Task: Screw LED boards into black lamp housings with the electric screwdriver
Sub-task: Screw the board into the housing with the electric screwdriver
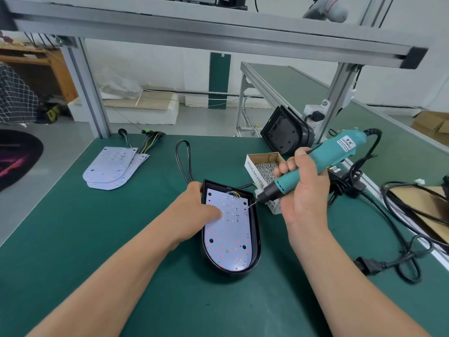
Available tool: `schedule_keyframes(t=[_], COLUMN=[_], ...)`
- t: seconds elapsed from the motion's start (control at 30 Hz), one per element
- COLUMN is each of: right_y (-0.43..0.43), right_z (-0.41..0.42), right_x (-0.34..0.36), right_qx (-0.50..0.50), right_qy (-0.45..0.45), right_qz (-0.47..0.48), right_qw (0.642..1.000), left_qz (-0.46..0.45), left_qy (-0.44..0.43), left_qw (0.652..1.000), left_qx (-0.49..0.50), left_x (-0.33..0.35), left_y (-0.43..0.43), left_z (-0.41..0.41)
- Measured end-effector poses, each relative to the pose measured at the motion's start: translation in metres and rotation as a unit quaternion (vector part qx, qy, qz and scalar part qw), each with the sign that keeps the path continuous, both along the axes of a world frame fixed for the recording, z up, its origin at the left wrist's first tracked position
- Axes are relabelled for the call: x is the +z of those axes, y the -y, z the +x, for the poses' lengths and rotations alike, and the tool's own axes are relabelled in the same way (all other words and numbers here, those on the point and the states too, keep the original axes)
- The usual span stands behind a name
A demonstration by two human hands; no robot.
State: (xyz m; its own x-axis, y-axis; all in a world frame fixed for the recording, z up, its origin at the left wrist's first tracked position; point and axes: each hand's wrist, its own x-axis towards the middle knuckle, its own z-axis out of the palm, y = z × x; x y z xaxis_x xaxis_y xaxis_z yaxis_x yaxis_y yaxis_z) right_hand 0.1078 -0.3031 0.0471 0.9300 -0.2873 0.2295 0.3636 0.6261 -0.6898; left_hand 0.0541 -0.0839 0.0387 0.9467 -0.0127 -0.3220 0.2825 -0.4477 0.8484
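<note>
Bench note. The black lamp housing is lying open side up on the green table, right in front of me, with its rounded end pointing toward me. The LED board is sitting inside it, with thin blue and yellow wires joining at the far edge.

My left hand is steadying the work. The fingers are lying close together and pressing flat on the board's left half, and the thumb is resting against the housing's far left corner.

My right hand is wrapping all its fingers tight round the electric screwdriver, thumb lying along the top. I am holding the tool tilted, cord end up and away to the right. Its bit is touching down at the board's far right edge, just inside the housing wall.

Just behind the tool, an open cardboard box of screws is standing touching distance from the housing. A second housing is propped on edge at the back. Spare boards are lying stacked, well apart to the left. A black cord is looping behind the housing, and more cable is trailing on the right.
</note>
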Motion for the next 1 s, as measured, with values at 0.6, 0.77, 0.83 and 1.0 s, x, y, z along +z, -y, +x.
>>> schedule_keyframes(t=[0.6,0.77,0.83,1.0], right_y=[-0.0032,-0.0017,-0.002,-0.0019], right_z=[0.0032,0.0047,0.0053,0.006], right_x=[-0.007,-0.0079,-0.0085,-0.0095], right_qx=[-0.004,-0.006,-0.009,-0.01], right_qy=[0.011,0.013,0.01,0.01], right_qz=[-0.027,-0.026,-0.027,-0.034], right_qw=[1.0,1.0,1.0,0.999], left_qz=[-0.005,0.001,0.002,0.002], left_qy=[-0.003,-0.004,-0.005,-0.004], left_qw=[1.0,1.0,1.0,1.0], left_qx=[-0.002,-0.003,-0.004,-0.003], left_x=[0.0022,0.0032,0.0035,0.0031], left_y=[0.001,0.0011,0.0013,0.0009], left_z=[-0.0017,-0.0019,-0.0018,-0.0014])
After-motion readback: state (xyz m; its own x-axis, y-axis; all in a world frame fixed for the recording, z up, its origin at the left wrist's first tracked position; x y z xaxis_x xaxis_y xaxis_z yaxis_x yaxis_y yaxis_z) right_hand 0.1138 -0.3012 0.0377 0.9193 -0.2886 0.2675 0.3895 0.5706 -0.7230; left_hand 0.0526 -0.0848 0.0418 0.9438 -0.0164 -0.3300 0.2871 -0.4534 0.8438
